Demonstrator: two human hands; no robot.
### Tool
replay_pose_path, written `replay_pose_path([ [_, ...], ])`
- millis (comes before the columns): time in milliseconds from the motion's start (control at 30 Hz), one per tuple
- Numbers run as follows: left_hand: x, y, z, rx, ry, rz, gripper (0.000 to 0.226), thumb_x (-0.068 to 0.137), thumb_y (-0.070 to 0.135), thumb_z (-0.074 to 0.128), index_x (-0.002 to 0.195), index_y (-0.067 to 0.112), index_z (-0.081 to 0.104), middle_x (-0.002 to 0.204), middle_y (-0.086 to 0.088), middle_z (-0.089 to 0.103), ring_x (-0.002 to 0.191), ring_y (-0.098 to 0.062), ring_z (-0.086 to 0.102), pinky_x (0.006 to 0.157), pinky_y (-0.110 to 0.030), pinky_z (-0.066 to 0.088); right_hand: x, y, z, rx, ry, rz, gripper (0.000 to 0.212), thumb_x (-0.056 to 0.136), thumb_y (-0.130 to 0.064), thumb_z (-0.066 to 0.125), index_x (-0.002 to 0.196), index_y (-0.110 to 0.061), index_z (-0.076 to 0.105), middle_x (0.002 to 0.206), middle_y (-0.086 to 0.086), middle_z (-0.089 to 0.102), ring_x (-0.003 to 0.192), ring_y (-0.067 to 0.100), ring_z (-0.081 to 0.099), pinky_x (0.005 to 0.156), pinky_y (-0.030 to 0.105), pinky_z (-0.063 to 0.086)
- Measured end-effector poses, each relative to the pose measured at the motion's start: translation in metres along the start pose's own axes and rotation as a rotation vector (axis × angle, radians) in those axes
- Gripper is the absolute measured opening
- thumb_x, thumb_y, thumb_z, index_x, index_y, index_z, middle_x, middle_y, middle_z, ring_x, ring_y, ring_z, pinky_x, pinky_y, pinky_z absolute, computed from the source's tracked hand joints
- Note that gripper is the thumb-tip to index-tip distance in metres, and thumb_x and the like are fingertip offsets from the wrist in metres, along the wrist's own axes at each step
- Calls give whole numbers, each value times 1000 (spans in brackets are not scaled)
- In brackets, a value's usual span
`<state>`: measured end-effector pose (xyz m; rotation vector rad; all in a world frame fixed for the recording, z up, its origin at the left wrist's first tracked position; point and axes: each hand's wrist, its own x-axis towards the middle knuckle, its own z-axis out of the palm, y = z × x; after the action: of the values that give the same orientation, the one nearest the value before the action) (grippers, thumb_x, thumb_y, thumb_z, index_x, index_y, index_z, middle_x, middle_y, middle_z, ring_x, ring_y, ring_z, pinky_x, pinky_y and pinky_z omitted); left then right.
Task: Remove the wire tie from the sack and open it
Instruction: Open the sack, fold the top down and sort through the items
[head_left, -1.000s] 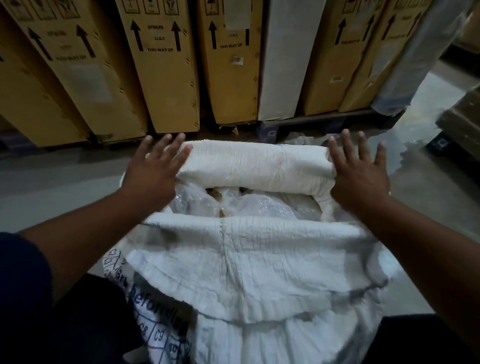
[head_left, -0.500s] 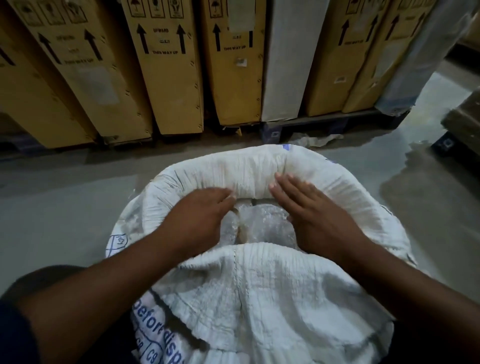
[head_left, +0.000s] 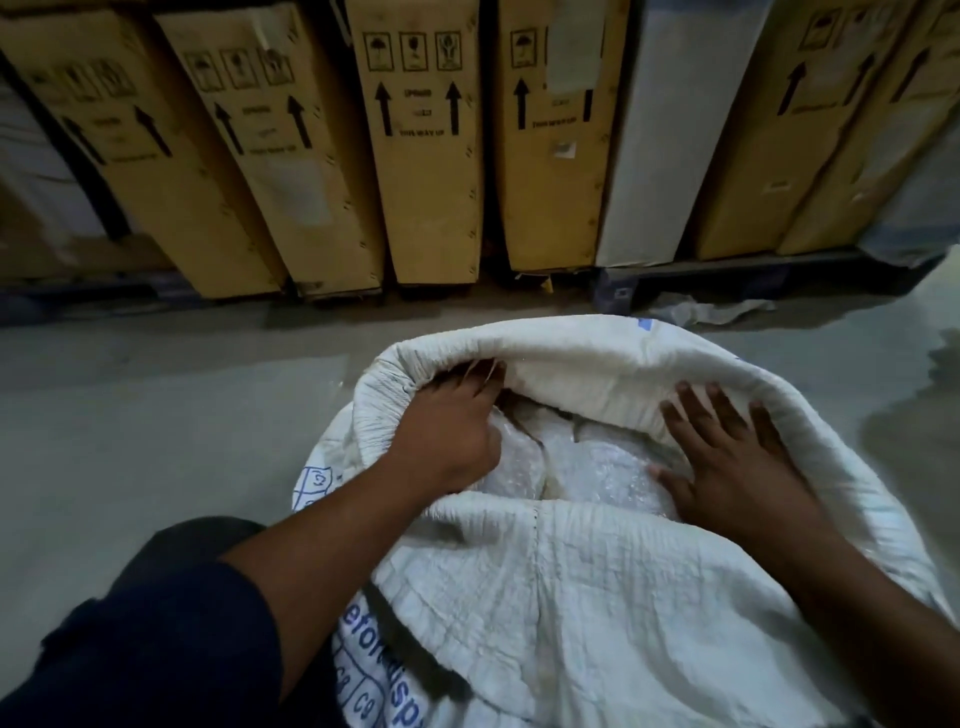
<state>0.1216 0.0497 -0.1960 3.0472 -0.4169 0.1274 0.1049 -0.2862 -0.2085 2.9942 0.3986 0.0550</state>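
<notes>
Seen from above, a white woven sack (head_left: 597, 597) with blue print stands open on a grey concrete floor (head_left: 156, 415), its rim (head_left: 597, 364) rolled back into a thick cuff. The left hand (head_left: 452, 426) pushes its fingers up under the far left of the cuff, while the right hand (head_left: 727, 467) lies flat, fingers spread, against the right inner side. Clear crinkled plastic (head_left: 597, 462) shows inside, and tall cardboard boxes (head_left: 426, 197) stand behind.

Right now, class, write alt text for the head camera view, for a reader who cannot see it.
Two hands work the rolled-down mouth of a white sack on a grey floor: the left hand tucks its fingers into the far rim, and the right hand lies spread flat on its right side. It holds clear plastic; upright cardboard boxes line the background.
</notes>
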Motion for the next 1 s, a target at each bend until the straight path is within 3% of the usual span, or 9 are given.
replay_pose_path([
  [133, 2, -6, -3, -30, 46, -39, 71, 89, 33, 46, 158, 19, 39, 147, -8, 56, 131, -31, 52, 108, -42, 43, 7, 5, 0, -4, 32, 54, 84, 94, -71, 20, 163, -23, 23, 172, 0, 9, 159, 24, 5, 126, 56, 0],
  [233, 8, -12, -10, -21, 100, -73, 57, 88, 26, 51, 144, 20, 56, 119, -8, 70, 108, -32, 65, 91, -39, 50, 8, 9, -5, -13, 35, 85, 85, 94, -71, 22, 163, -22, 21, 172, 2, 12, 159, 27, 9, 126, 55, 0],
  [500, 23, -25, -22, 16, 170, -187, 23, 81, 34, 65, 98, 19, 69, 81, -2, 69, 76, -28, 67, 66, -28, 38, 20, 21, -8, -37, 137, 104, 86, 91, -65, 34, 161, -16, 27, 166, 11, 31, 153, 34, 25, 124, 53, 8],
  [567, 22, -25, -16, -33, 118, -172, 21, 81, 35, 63, 97, 22, 67, 83, -1, 70, 79, -27, 68, 66, -28, 38, 23, 24, 0, -3, -16, 86, 85, 95, -67, 30, 163, -17, 19, 171, 8, 18, 157, 28, 16, 124, 52, 9],
  [633, 18, -20, -7, -60, 2, -93, 30, 84, 33, 59, 112, 24, 65, 95, -1, 72, 87, -27, 69, 69, -29, 42, 24, 22, 9, 40, -243, 84, 85, 97, -67, 33, 164, -23, 8, 173, 3, 2, 159, 21, 5, 127, 49, 9],
  [700, 15, -16, -4, -74, -83, -20, 41, 87, 28, 55, 127, 23, 60, 107, -3, 72, 95, -28, 68, 76, -32, 51, 23, 17, 11, 96, -356, 66, 80, 100, -60, 39, 164, -25, 8, 173, -1, 1, 159, 16, 4, 127, 46, 11],
  [833, 16, -8, -15, -205, 124, 1, 28, 91, 30, 55, 112, 20, 72, 107, 2, 73, 97, -23, 69, 79, -37, 57, 20, 7, -10, 260, -229, -10, 66, 98, -49, 54, 155, -20, 42, 165, 3, 35, 150, 21, 37, 120, 36, 33],
  [900, 15, 2, -20, -254, 243, 66, 27, 91, 27, 60, 113, 19, 74, 106, 4, 72, 97, -21, 68, 76, -38, 58, 17, 2, -25, 270, -128, -58, 55, 94, -45, 62, 143, -21, 59, 155, 2, 52, 138, 24, 53, 110, 34, 42],
  [1000, 13, 12, -21, -218, 305, 178, 32, 90, 23, 63, 121, 17, 70, 109, 2, 68, 99, -21, 63, 75, -39, 57, 13, -7, -42, 270, 91, -69, 45, 91, -41, 67, 133, -22, 67, 136, -1, 68, 125, 24, 63, 99, 37, 50],
])
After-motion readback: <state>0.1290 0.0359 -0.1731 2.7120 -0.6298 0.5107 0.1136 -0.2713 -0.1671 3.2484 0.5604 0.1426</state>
